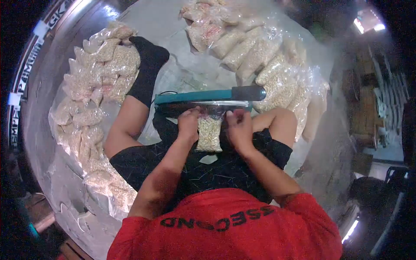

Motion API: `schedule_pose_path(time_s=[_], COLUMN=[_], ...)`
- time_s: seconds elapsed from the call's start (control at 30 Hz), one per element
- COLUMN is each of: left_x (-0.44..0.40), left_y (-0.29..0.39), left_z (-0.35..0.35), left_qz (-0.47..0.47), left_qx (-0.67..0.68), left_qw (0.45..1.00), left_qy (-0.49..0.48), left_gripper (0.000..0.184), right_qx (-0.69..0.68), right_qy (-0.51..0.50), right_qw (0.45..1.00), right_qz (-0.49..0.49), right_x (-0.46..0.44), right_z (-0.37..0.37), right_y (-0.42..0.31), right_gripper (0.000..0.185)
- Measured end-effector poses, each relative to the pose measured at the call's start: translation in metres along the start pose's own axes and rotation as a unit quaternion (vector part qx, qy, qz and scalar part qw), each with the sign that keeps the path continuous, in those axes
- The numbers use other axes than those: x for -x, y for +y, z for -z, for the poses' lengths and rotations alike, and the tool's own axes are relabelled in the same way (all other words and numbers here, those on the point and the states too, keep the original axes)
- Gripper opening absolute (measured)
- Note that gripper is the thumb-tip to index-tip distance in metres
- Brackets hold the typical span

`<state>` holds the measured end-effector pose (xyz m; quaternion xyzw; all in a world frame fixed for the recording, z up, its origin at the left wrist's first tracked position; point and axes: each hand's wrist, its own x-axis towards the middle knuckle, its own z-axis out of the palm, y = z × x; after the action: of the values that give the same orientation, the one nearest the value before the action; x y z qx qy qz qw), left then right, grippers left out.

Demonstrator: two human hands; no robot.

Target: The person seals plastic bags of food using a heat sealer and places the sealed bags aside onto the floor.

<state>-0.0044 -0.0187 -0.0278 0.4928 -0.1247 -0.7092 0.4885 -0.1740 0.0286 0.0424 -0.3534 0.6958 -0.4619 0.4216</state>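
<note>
My left fingers (194, 112) pinch the bag (209, 136) by its edge, right fingers (234, 115) (unclear if closed) opposite; bare floor (187, 71) ahead.

Glare flecks the piled bags (260, 50), a bright patch (379, 27) glows at upper right, and grainy, dark edges curve with distortion.

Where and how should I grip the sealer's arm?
Probably by the black end of the teal arm, coming from the person's right: it is thicker, juts out right of the bag, and lies nearer the right hand than the left hand.
</note>
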Motion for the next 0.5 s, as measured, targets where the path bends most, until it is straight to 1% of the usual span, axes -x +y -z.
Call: schedule_pose_path(time_s=[0.03, 0.07, 0.1, 0.13, 0.17, 0.2, 0.23, 0.27, 0.3, 0.33, 0.37, 0.4, 0.43, 0.5], left_x=[-0.002, 0.001, 0.008, 0.014, 0.013, 0.006, 0.0, -0.005, -0.001, 0.005, 0.011, 0.016, 0.013, 0.007], left_y=[-0.004, 0.001, 0.011, 0.014, 0.008, 0.002, -0.002, -0.006, -0.003, 0.003, 0.009, 0.012, 0.009, 0.0], left_z=[0.003, 0.001, -0.004, -0.006, -0.003, 0.0, 0.003, 0.007, 0.004, -0.001, -0.007, -0.013, -0.009, 0.0], left_qz=[0.01, 0.014, 0.012, 0.011, 0.014, 0.011, 0.006, -0.002, -0.006, 0.012, 0.029, -0.006, -0.008, -0.033], left_qx=[0.009, 0.014, -0.017, -0.05, -0.05, -0.027, -0.005, -0.017, -0.014, -0.006, 0.006, 0.002, 0.018, -0.042], left_qw=[1.0, 1.0, 1.0, 0.999, 0.999, 1.0, 1.0, 1.0, 1.0, 1.0, 1.0, 1.0, 0.999, 0.999], left_qy=[0.018, 0.023, 0.007, -0.012, -0.014, -0.009, -0.004, -0.003, -0.004, -0.003, 0.0, 0.012, 0.025, -0.001], left_gripper=[0.015, 0.015, 0.015, 0.015, 0.015, 0.016, 0.016, 0.017, 0.017, 0.017, 0.017, 0.016, 0.016, 0.016], right_qx=[0.092, 0.092, 0.091, 0.105, 0.116, 0.117, 0.143, 0.17, 0.169, 0.289, 0.406, 0.399, 0.403, 0.433], right_qy=[0.06, 0.032, 0.006, 0.053, 0.102, 0.105, 0.111, 0.116, 0.115, 0.061, 0.004, -0.022, -0.041, -0.022], right_qw=[0.983, 0.97, 0.951, 0.915, 0.864, 0.862, 0.851, 0.841, 0.838, 0.835, 0.813, 0.819, 0.813, 0.84], right_qz=[0.145, 0.222, 0.295, 0.387, 0.479, 0.482, 0.492, 0.501, 0.505, 0.464, 0.417, 0.411, 0.418, 0.325], right_x=[0.011, 0.015, 0.017, 0.013, 0.0, -0.017, -0.033, -0.042, -0.049, -0.06, -0.073, -0.081, -0.085, -0.092], right_z=[0.005, 0.014, 0.026, 0.034, 0.037, 0.035, 0.032, 0.031, 0.031, 0.031, 0.029, 0.027, 0.023, 0.019], right_y=[-0.017, -0.04, -0.066, -0.095, -0.119, -0.134, -0.147, -0.154, -0.148, -0.131, -0.113, -0.097, -0.085, -0.059], right_gripper=[0.015, 0.013, 0.012, 0.013, 0.015, 0.015, 0.018, 0.023, 0.023, 0.026, 0.03, 0.034, 0.034, 0.03])
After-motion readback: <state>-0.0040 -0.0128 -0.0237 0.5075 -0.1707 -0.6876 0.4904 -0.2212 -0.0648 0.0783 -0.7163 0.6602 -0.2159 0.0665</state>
